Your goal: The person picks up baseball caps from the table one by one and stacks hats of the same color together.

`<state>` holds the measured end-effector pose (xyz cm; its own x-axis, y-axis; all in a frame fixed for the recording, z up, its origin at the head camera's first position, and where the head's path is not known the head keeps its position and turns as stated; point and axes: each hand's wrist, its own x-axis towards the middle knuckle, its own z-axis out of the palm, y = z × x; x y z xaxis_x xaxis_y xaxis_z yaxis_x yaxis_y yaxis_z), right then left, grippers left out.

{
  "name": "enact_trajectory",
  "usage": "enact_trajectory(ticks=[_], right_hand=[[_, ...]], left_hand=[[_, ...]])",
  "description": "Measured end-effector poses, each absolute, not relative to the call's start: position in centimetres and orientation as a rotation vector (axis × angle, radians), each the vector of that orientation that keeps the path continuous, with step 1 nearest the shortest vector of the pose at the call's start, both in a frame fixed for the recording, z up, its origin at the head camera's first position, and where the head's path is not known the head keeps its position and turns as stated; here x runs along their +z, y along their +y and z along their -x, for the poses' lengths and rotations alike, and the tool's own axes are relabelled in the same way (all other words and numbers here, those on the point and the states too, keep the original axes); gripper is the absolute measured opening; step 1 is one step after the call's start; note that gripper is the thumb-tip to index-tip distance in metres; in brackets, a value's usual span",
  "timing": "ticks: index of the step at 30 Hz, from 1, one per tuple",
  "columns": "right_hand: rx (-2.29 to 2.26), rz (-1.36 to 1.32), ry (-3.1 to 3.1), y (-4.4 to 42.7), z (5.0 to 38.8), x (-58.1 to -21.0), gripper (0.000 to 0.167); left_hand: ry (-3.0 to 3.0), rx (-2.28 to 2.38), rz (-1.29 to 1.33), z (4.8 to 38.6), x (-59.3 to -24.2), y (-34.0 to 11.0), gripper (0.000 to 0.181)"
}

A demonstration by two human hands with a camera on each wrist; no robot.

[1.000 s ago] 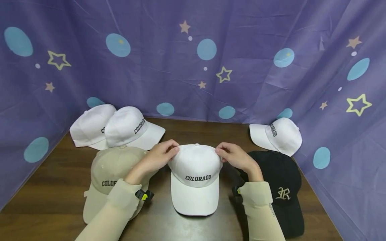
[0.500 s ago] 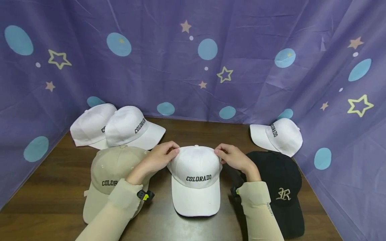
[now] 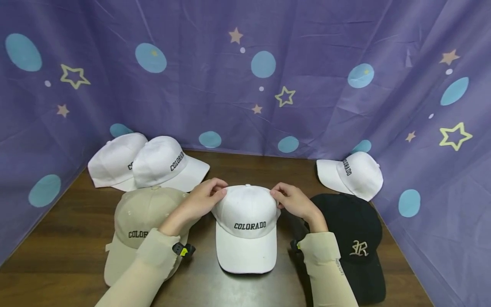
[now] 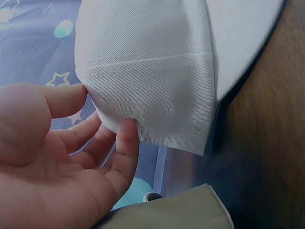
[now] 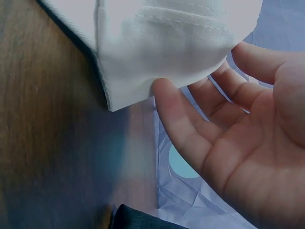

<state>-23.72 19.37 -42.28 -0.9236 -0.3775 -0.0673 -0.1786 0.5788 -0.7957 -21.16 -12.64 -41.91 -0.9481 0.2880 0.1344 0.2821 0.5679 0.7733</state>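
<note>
A white baseball cap (image 3: 245,251) marked COLORADO sits in the middle of the table in the head view, brim toward me. My left hand (image 3: 202,199) holds its back left side, thumb and fingers at the edge. On the opposite side my right hand (image 3: 294,201) grips the back right in the same way. In the left wrist view the left hand (image 4: 81,152) has its little finger against the white fabric. The right wrist view has the right hand (image 5: 228,119) with thumb and little finger touching the cap's lower band (image 5: 143,62).
A beige cap (image 3: 128,260) lies under my left forearm, a black cap (image 3: 347,217) beside the right one. Two white caps (image 3: 159,162) overlap at the back left; another white cap (image 3: 362,175) lies back right. A purple curtain (image 3: 230,106) surrounds the wooden table (image 3: 50,264).
Both hands keep their hold on the middle white cap. In the head view the cap and right hand have shifted very slightly left; the other caps have not moved.
</note>
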Motion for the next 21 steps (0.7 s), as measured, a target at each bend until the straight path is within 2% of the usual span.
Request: enact_trajectory(ticks=[21], right_hand=[[-1.267,0.447,2.581,19.26,23.90,-42.30,0.025]], left_hand=[[2.795,1.376,-0.519,21.33,-41.76,-12.72,0.029]])
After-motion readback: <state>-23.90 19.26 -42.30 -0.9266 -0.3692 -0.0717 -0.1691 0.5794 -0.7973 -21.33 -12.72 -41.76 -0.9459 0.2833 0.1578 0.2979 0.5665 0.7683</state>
